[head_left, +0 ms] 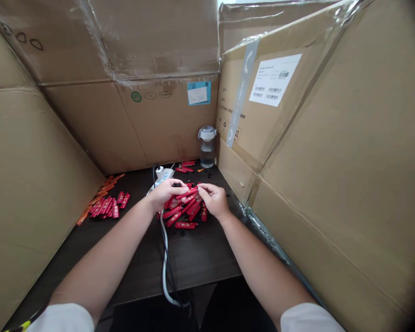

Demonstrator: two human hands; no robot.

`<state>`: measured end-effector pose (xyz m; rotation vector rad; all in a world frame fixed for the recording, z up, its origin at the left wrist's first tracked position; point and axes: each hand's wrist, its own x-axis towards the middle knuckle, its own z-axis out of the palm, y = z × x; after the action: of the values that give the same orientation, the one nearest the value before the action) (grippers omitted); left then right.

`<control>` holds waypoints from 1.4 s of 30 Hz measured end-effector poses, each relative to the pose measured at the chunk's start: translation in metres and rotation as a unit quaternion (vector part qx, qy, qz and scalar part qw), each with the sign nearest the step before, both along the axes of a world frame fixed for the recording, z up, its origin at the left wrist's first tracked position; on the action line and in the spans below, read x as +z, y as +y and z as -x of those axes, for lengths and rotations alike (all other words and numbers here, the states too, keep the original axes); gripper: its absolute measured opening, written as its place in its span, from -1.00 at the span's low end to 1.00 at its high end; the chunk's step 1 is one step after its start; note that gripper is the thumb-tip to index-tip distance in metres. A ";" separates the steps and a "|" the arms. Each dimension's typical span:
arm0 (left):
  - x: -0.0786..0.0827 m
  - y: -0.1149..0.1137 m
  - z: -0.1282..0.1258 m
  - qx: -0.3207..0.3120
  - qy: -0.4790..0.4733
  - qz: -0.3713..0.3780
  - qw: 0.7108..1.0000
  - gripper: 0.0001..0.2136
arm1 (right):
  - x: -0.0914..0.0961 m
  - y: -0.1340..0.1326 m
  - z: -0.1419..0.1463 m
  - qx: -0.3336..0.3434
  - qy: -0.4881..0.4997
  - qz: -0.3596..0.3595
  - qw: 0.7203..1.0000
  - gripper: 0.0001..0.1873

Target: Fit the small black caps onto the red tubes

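Both hands meet over a heap of small red sticks [183, 214] on a dark table [193, 258]. My left hand [166, 192] and my right hand [211, 198] pinch the two ends of one red stick [188, 192], held level just above the heap. The fingers of each hand are closed on it. A second pile of red sticks [109, 206] lies to the left, apart from both hands.
Orange strips [97, 198] lie along the left cardboard wall. A white power strip [162, 175] with a white and a black cable [166, 258] runs toward the table's front edge. A clear jar [206, 147] stands at the back. Tall cardboard boxes [332, 161] close in three sides.
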<state>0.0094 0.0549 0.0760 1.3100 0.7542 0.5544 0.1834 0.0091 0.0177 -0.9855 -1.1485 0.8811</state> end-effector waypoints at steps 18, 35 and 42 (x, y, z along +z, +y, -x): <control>-0.027 0.002 -0.038 0.113 0.266 -0.333 0.897 -0.85 | -0.034 0.031 -0.023 -0.082 -0.194 0.098 0.973 -0.87; -0.030 0.002 -0.025 0.119 0.115 -0.093 0.982 -0.72 | -0.029 0.033 -0.019 -0.028 -0.001 0.151 0.988 -0.94; -0.036 0.013 -0.041 0.171 0.310 -0.350 0.867 -0.84 | -0.042 0.038 -0.026 -0.063 -0.201 0.120 0.970 -0.82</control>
<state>0.0503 0.0681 0.0403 2.0992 1.4214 0.7361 0.2091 0.0471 -0.0248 -1.4685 -1.3202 0.7474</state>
